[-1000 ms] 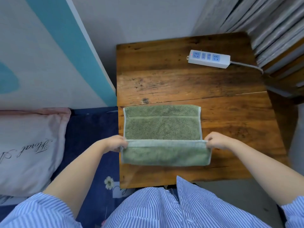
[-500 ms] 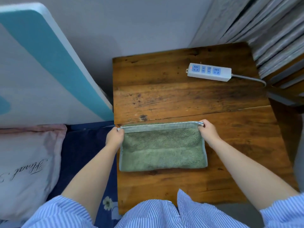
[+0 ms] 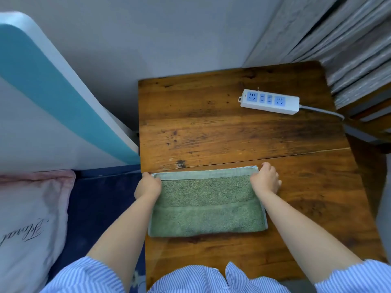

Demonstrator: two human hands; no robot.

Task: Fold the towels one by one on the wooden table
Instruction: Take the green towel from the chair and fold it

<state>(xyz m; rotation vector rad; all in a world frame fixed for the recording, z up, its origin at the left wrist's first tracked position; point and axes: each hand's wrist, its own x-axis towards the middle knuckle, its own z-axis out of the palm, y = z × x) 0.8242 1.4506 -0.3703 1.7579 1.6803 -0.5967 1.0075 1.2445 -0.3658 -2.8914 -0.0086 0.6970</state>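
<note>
A green towel [image 3: 207,210] with a pale grey hem lies folded in half on the wooden table [image 3: 232,132], near its front left part. The folded-over hem runs along the far side. My left hand [image 3: 148,186] holds the towel's far left corner, at the table's left edge. My right hand [image 3: 266,179] holds the far right corner, fingers curled over the hem and down to the table. Both hands are low against the cloth.
A white power strip [image 3: 269,101] with blue sockets lies at the table's back right, its cable running off to the right. A bed with a pink pillow [image 3: 27,220] borders the table's left side. Grey curtains [image 3: 349,39] hang at the back right.
Both hands carried the towel's near hem up and over to the far edge, folding it in half. The hem now lies down on the far side.
</note>
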